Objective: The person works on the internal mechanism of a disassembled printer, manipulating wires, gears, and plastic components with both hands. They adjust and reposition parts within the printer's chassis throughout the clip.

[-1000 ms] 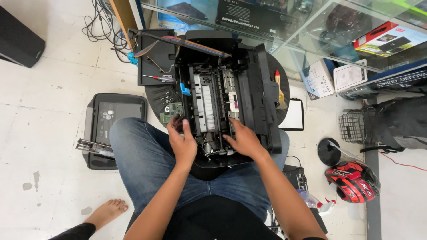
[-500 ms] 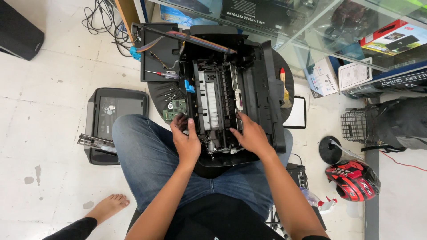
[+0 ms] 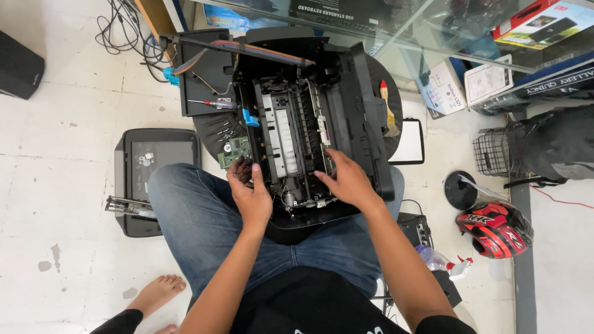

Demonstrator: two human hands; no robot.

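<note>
An opened black printer (image 3: 346,80) lies on a round dark stool in front of my knees, its white and metal inner mechanism (image 3: 291,133) laid bare. My left hand (image 3: 252,196) curls its fingers on the printer's near left corner, just beside a small green circuit board (image 3: 235,150). My right hand (image 3: 348,181) grips the near right part of the inner frame, fingers tucked into the mechanism. A blue clip (image 3: 249,117) sits on the left side. A red-handled screwdriver (image 3: 209,103) rests on the detached black panel (image 3: 201,80).
A black scanner lid (image 3: 154,176) lies on the tiled floor at left. Cables (image 3: 120,28) trail at the top left. A red helmet (image 3: 495,227), spray bottle (image 3: 447,264), wire basket (image 3: 494,151) and black bag (image 3: 560,142) stand at right, boxes (image 3: 442,89) under a glass counter.
Both hands stay at the printer's near end, with only small shifts of the fingers. The view has drifted slightly, so the printer sits a little lower in the frame.
</note>
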